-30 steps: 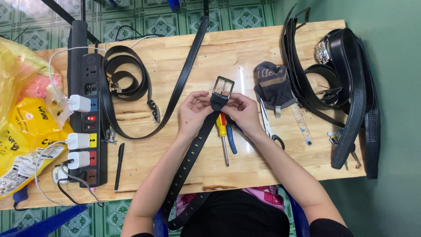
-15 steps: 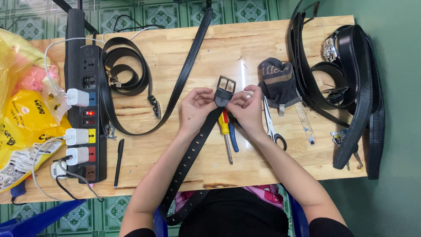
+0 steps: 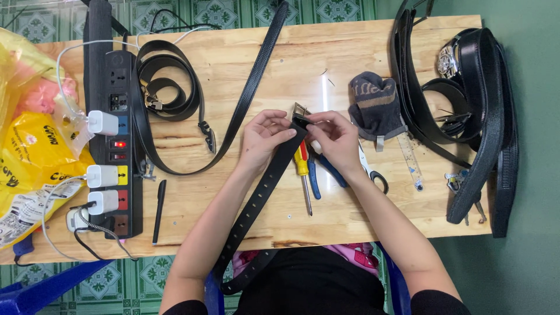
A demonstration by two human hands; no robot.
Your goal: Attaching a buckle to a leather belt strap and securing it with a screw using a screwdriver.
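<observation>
Belt work at our pale wooden table (image 3: 245, 58), green tiled floor around it.

At the table's middle, our left hand (image 3: 263, 139) and right hand (image 3: 335, 140) both pinch the black belt (image 3: 274, 175) just below its metal buckle (image 3: 300, 111). A yellow-handled screwdriver (image 3: 302, 175), pliers and scissors lie beneath our hands; a power strip (image 3: 116, 146) sits at the table's left end.

a pale wooden table (image 3: 245, 46) fills the frame, seen from above, with a bright streak of light glinting near its middle. green patterned floor tiles (image 3: 221, 10) show along 12 o'clock and again at 7 o'clock, beneath the near edge. a plain green floor (image 3: 525, 274) runs down the 3 o'clock side. blue plastic furniture (image 3: 41, 286) juts in at 8 o'clock.
</observation>
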